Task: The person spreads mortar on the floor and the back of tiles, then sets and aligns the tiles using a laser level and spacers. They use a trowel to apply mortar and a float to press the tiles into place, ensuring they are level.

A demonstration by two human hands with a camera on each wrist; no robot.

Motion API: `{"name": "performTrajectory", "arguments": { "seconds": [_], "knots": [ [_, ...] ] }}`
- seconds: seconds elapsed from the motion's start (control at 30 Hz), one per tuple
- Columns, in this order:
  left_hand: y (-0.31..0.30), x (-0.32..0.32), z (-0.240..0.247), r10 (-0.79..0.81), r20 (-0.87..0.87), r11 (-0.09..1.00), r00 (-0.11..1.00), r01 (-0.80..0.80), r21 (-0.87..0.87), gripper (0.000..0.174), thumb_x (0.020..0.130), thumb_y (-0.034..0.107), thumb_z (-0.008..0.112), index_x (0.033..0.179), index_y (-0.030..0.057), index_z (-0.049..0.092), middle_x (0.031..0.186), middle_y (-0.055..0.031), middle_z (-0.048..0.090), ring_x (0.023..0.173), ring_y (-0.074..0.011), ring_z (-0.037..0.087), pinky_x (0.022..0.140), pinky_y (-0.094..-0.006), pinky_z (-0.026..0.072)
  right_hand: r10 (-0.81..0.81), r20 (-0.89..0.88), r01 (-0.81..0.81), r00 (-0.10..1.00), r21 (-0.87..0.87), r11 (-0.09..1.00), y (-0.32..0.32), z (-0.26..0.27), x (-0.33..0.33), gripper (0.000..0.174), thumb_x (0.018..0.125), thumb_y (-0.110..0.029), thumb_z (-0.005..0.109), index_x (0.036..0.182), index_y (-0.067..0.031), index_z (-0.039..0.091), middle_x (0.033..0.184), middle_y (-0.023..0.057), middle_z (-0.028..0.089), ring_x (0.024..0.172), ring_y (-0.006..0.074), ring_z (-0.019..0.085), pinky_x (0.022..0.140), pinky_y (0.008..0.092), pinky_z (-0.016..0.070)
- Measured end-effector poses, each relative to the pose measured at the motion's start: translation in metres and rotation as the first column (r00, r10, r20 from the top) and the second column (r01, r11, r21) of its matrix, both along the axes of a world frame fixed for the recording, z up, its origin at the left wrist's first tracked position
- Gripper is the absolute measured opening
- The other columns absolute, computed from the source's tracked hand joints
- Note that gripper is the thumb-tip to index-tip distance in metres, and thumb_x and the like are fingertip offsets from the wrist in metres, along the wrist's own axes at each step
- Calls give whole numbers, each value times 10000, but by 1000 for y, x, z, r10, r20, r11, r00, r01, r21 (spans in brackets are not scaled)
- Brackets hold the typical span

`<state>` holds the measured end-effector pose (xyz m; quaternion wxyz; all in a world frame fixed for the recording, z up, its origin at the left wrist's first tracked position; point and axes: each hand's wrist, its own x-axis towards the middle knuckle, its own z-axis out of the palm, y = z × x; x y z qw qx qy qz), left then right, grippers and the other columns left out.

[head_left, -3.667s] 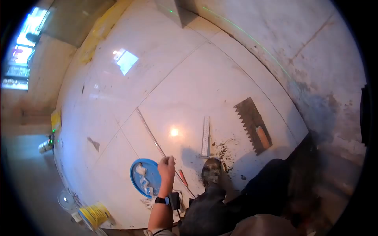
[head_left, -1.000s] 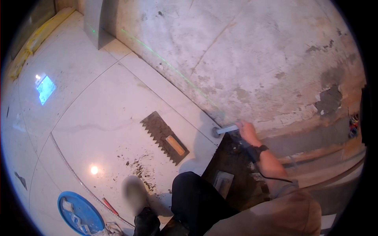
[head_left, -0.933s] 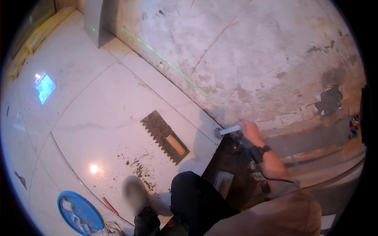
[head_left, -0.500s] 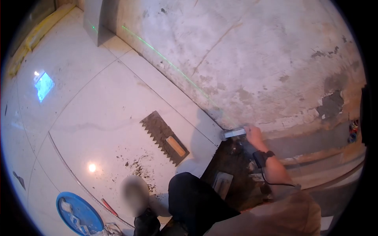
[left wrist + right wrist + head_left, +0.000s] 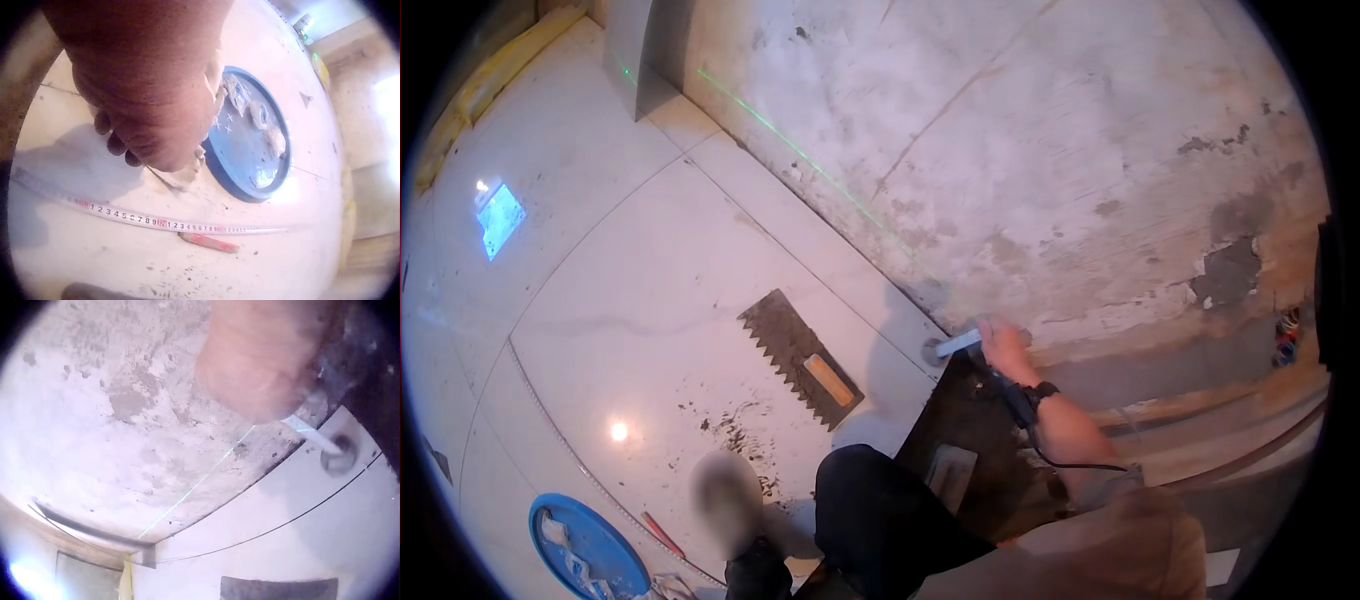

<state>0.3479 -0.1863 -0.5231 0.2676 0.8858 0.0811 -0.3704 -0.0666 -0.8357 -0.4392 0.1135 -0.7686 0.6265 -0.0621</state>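
My right hand [image 5: 1004, 345] grips a pale straight bar [image 5: 960, 342] with a round grey end, mallet-like in shape. That grey end [image 5: 339, 456] is over the corner of the white tile [image 5: 870, 310], beside the wall. In the right wrist view the back of the hand hides its fingers and most of the grip. My left hand [image 5: 150, 112] appears only in the left wrist view, above the floor, fingertips loosely curled and nothing showing in them. A tape measure blade [image 5: 125, 215] lies extended on the floor near it, beside a small red stick-like tool [image 5: 209, 242].
A notched trowel [image 5: 775, 325] with a wooden handle lies on the tile. Another flat trowel [image 5: 952, 475] rests on the dark bed beyond the tile edge. A blue lid [image 5: 605, 540] holds crumpled wrappers. The wall [image 5: 1040, 180] borders the tiles.
Since 3.7 seconds ago the view has turned right, and a pale marked bar then on the floor is gone from there. In the last half second the held tool has moved left over the tile.
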Motion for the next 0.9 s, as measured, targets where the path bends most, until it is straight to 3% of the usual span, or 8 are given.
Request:
{"name": "performTrajectory", "arguments": {
  "seconds": [0.03,0.13,0.23,0.33,0.43,0.53,0.63,0.9],
  "knots": [
    [-1,0,0,0,3,1000,1000,0,0,378,956,348,620,905,-25,657,753,-112,667,675,-209,605,616,-366,490,-67,23,65,997,72,995,1,1,5,287,985,-284,544,906,-13,594,836,278,633,836,486,605,715,539,468],
    [3,-3,-1,2,-2,1000,1000,-2,-2,379,956,349,619,904,-24,658,755,-112,667,678,-211,606,621,-368,490,-5,48,7,999,-42,999,-2,-18,5,299,985,-295,546,902,-14,605,817,273,633,827,485,606,706,533,469],
    [3,-3,-1,-2,-2,1000,1000,2,3,379,955,349,619,904,-24,658,756,-113,668,682,-213,606,625,-370,491,68,-43,-74,997,-148,986,-10,-27,-15,307,984,-297,551,908,-6,613,807,271,633,828,483,608,708,530,466],
    [2,-5,-1,1,-6,1000,1000,-1,3,379,955,349,618,904,-24,658,758,-114,668,685,-214,606,629,-372,492,9,-169,-30,986,-127,991,-6,-8,-22,306,997,-275,523,981,8,638,854,255,662,843,448,626,742,469,489],
    [3,-8,-1,17,-14,1000,1000,-16,5,380,955,350,618,904,-24,658,759,-115,668,688,-216,607,633,-373,493,142,5,-139,990,-169,976,-1,-12,-22,284,986,-265,550,896,-2,610,791,271,629,798,487,606,688,548,457],
    [3,-8,-1,9,-12,1000,1000,-9,9,380,955,350,617,904,-24,659,761,-115,669,692,-217,607,638,-375,493,83,-45,-89,996,-153,984,1,-11,-6,287,983,-254,554,879,9,604,805,281,624,810,487,606,693,543,461],
    [2,-7,-1,6,-14,1000,1000,-6,8,380,955,350,617,904,-24,659,763,-116,669,695,-219,608,642,-377,494,74,-80,-82,994,-103,991,-11,-12,-19,286,990,-259,542,990,9,642,872,275,638,864,474,606,749,500,483],
    [11,-12,1,24,-17,1000,1000,-23,16,381,954,351,616,904,-24,659,767,-118,670,704,-223,609,653,-382,496,90,-37,-95,995,-160,983,5,-15,-14,315,991,-282,553,903,21,553,789,302,611,790,523,578,668,558,459]
  ]
}}
